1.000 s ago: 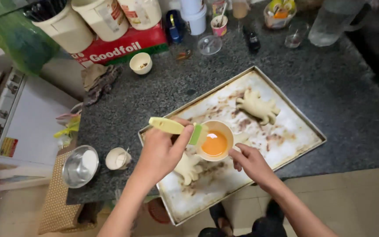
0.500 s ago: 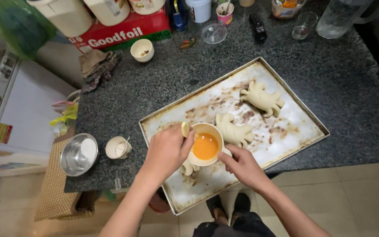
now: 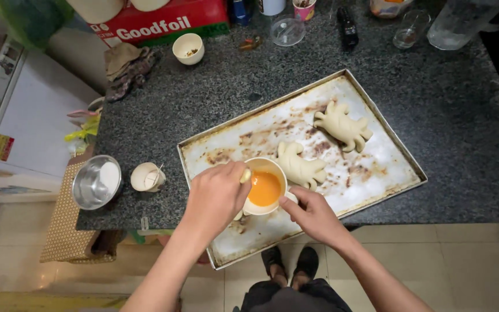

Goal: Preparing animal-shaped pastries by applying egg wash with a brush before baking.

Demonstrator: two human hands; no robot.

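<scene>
- Cup (image 3: 265,188) of orange liquid: white, positioned over near-left part of baking tray (image 3: 376,173); held upright from both sides; liquid surface fully visible.
- Left hand (image 3: 218,196): closed around a pale brush handle (image 3: 245,175) at cup's left rim; fingers curled tight; brush head hidden from view.
- Right hand (image 3: 313,215): gripping cup at its right side near handle; fingers wrapped narrow against the wall.
- Baking tray: rectangular, metal, stained with brown marks; set at an angle on dark speckled counter (image 3: 463,115); near corner overhanging counter edge.
- Shaped dough piece (image 3: 300,166): lying on tray just beside cup, to its right; second dough piece (image 3: 342,126) farther back, well apart from cup.
- Left counter edge: steel bowl (image 3: 95,182) and small pale cup (image 3: 147,177) side by side.
- Rear of counter: small white bowl (image 3: 188,48), red box (image 3: 163,23), crumpled cloth (image 3: 128,66), clear glass (image 3: 408,28).
</scene>
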